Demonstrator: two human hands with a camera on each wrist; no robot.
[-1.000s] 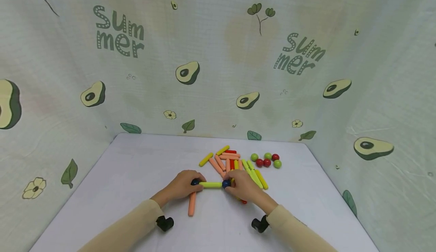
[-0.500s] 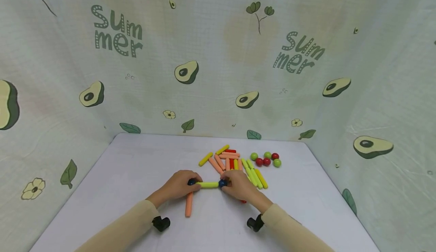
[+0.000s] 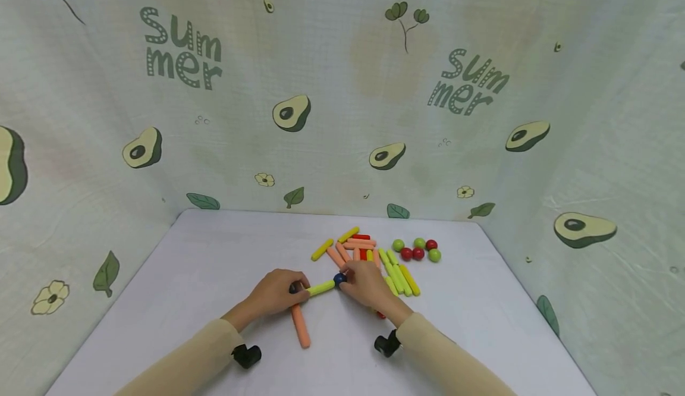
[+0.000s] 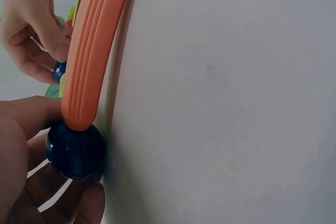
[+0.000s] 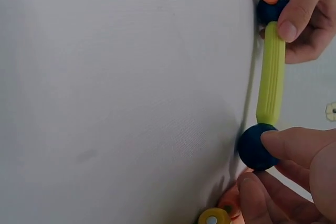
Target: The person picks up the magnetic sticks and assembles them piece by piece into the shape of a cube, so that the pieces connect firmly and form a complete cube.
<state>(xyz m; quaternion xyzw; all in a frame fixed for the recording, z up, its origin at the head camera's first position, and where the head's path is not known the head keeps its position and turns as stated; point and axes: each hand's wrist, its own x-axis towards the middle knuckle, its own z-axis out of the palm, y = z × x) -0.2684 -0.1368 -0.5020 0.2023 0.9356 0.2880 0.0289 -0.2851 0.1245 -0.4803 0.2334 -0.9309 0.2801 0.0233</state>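
Note:
My left hand [image 3: 275, 292] grips a dark blue ball [image 4: 76, 150] between thumb and fingers. From this ball an orange magnetic stick [image 3: 300, 326] runs back toward the near side of the white table. A yellow-green stick [image 5: 271, 72] links the same ball to a second blue ball [image 5: 257, 147]. Thumb and fingers of my right hand [image 3: 369, 286] pinch that second ball. In the head view the yellow-green stick slants up to the right, and the left ball is partly covered by fingers.
Beyond and beside my right hand lies a loose pile of orange sticks [image 3: 336, 257], yellow sticks [image 3: 323, 250], red sticks and yellow-green sticks [image 3: 397, 277]. Several red balls [image 3: 407, 254] and green balls [image 3: 434, 255] sit at the back right. A printed cloth [image 3: 332, 57] hangs around the table.
Both hands have shifted left with the joined pieces. The right ball has swung away from me, tilting the yellow-green stick, while the orange stick's near end has swung to the right.

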